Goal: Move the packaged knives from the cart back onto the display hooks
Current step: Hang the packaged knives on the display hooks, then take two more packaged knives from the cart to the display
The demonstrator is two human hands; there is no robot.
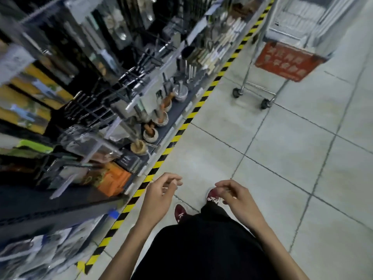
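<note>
My left hand (161,194) and my right hand (235,196) hang in front of me over the floor, fingers loosely curled and apart, holding nothing. The wire cart (292,33) with a red sign stands at the upper right, well ahead of both hands; what lies inside it is too blurred to tell. Packaged knives (86,110) hang on black display hooks on the shelving to my left. The view is motion-blurred.
A yellow-and-black floor stripe (181,130) runs along the base of the shelving. Mortars with pestles (150,134) stand on the low shelf, an orange box (115,179) beside them. Grey floor tiles (282,148) stretch between me and the cart. My red shoes show below.
</note>
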